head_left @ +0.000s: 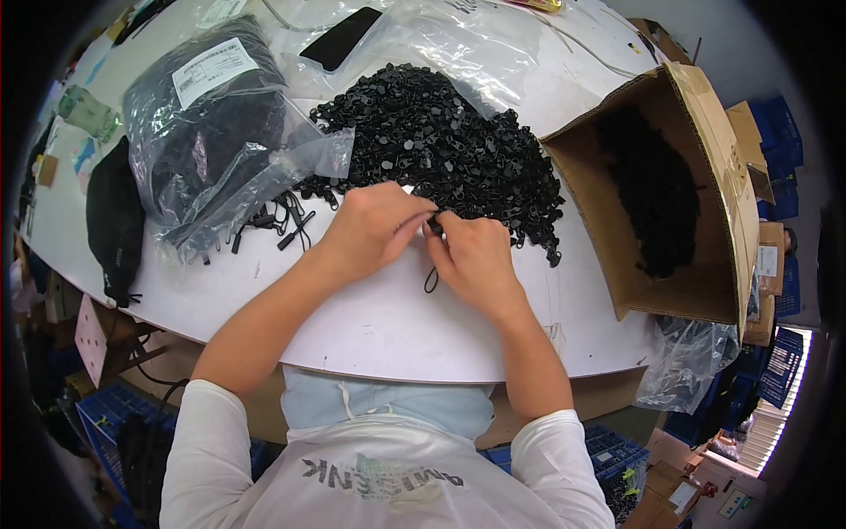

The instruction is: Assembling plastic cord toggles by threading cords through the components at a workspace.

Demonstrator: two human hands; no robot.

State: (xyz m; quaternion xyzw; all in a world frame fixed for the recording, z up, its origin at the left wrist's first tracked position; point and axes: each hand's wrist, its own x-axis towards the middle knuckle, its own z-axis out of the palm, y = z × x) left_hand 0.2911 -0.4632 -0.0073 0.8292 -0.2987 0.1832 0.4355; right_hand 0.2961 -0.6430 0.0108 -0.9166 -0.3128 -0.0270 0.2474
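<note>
1. Now the cord (427, 286) is pinched by left hand (374, 227) and right hand (478, 256) fingertips, near the pile (423, 132).
2. Fingertips are best set close together, the cord left untwisted.

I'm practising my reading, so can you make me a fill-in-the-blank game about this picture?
1. The pile of small parts is coloured ____.
2. The big plastic bag lies to the ____ of the pile.
3. The cardboard box is to the ____ of the pile.
4. The left hand and right hand meet over a table coloured ____.

Missing words: black; left; right; white.
</note>
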